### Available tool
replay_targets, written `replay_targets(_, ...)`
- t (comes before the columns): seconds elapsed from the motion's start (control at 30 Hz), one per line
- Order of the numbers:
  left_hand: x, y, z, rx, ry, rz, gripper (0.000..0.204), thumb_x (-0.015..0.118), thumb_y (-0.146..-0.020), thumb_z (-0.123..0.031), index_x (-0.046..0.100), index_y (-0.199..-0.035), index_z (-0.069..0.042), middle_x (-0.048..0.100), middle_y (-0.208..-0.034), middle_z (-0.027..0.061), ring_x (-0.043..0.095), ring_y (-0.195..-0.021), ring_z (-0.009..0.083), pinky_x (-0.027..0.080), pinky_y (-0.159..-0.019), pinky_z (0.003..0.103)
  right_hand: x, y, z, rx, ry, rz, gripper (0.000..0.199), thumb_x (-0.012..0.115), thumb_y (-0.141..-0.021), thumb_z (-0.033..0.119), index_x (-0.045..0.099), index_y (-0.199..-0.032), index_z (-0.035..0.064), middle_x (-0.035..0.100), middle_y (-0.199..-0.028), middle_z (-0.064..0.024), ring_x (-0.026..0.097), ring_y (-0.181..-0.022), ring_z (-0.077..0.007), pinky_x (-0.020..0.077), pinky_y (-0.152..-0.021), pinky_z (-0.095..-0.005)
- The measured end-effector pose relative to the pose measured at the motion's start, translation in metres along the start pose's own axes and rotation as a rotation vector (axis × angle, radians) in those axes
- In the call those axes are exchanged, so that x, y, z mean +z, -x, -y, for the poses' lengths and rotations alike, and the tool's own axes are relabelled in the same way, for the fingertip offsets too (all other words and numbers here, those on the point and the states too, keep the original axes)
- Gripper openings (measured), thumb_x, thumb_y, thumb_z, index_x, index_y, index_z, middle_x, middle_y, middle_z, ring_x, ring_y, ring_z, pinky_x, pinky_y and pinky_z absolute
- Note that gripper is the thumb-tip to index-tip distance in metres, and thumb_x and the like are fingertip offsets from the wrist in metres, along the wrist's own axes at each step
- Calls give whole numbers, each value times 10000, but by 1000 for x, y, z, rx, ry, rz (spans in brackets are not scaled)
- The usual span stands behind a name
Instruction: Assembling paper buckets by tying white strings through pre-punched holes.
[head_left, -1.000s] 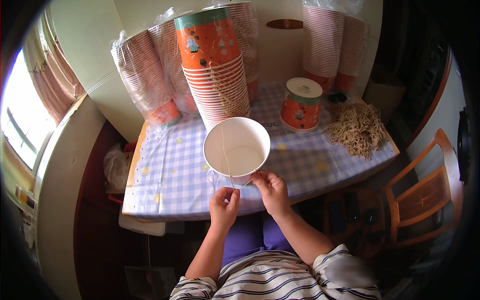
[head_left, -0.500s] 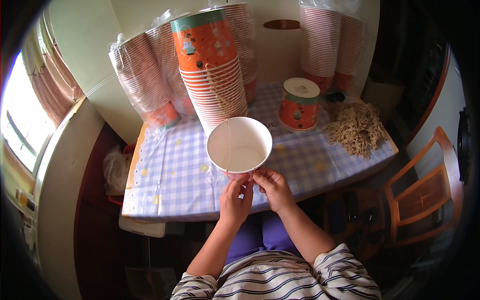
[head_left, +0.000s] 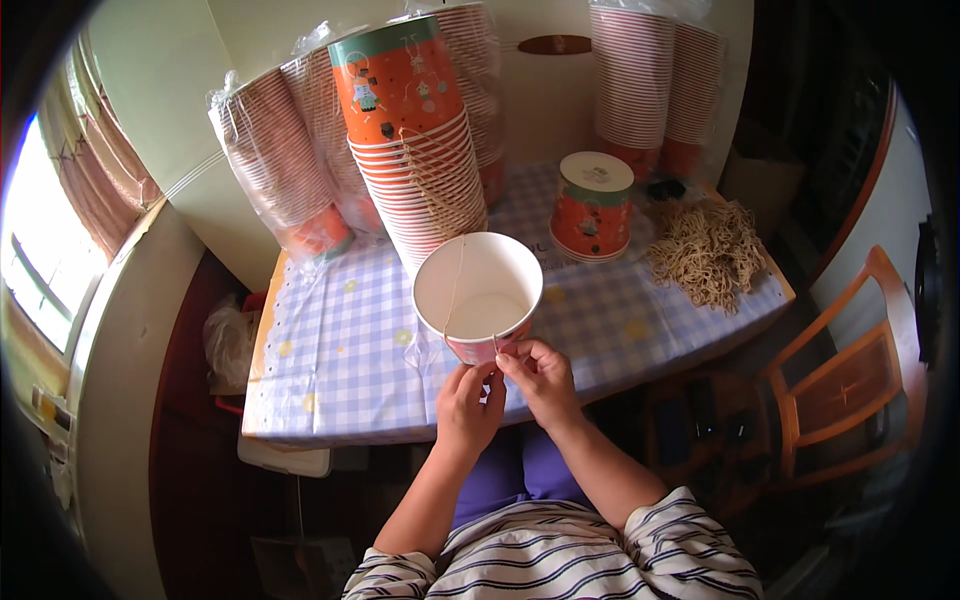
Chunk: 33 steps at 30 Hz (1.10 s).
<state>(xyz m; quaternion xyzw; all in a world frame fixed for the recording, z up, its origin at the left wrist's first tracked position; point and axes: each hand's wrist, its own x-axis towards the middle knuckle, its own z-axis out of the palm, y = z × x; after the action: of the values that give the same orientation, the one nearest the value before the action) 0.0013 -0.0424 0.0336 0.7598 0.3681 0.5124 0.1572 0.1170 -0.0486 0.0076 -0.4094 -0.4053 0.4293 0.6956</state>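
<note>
An orange paper cup (head_left: 478, 297) with a white inside sits tilted toward me at the table's near edge. A thin string (head_left: 455, 285) runs across its mouth to the near rim. My left hand (head_left: 466, 405) and my right hand (head_left: 538, 375) meet just below the cup's near side, fingertips pinching the string end against the cup wall. Behind the cup stands a tall leaning stack of orange cups (head_left: 412, 140) with strings hanging from it.
The table carries a blue-and-white checked cloth (head_left: 330, 340). Plastic-wrapped cup stacks (head_left: 285, 165) stand at the back left and back right (head_left: 650, 80). A short stack of upturned cups (head_left: 592, 205) and a heap of strings (head_left: 708, 250) lie right. A wooden chair (head_left: 850, 370) stands right.
My hands have closed together under the cup's near side; the left hand rose from below the rim to meet the right. The cup shifted slightly.
</note>
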Motion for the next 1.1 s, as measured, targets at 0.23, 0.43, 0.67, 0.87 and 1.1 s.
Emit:
replay_targets(0.23,3,6,10,93,-88,-20,157,638,-740,37,614,-883,-23,580,-704,92,570,-558,192,462,-471,283,7,3,6,10,175,-46,113,654,-841,115,650,-882,9,622,-807,18,509,-684,-28,436,-629,-191)
replay_targets(0.43,0,5,6,147,-154,-12,151,642,-696,45,621,-824,-32,574,-693,93,551,-558,209,442,-477,305,14,-5,0,-20,120,-151,183,676,-820,189,672,-846,8,609,-638,-2,496,-566,-38,411,-513,-218)
replay_targets(0.67,-4,1,5,191,-181,-23,162,646,-669,45,626,-811,-31,577,-698,100,555,-602,252,451,-538,340,17,-8,5,59,77,-142,120,655,-835,109,653,-849,-11,610,-709,16,515,-652,-25,431,-610,-188)
replay_targets(0.87,-5,1,3,201,-204,-24,162,652,-658,39,627,-801,-32,578,-698,103,559,-615,261,456,-561,347,16,-10,0,-8,46,-142,208,684,-819,193,664,-842,-13,624,-663,-8,519,-604,-35,428,-540,-215)
replay_targets(1.1,-9,4,6,195,-127,-30,187,654,-672,42,635,-844,-28,595,-794,117,591,-673,252,482,-551,321,-8,-15,33,121,307,170,118,681,-804,112,643,-831,4,629,-821,-20,549,-749,-51,454,-688,-213)
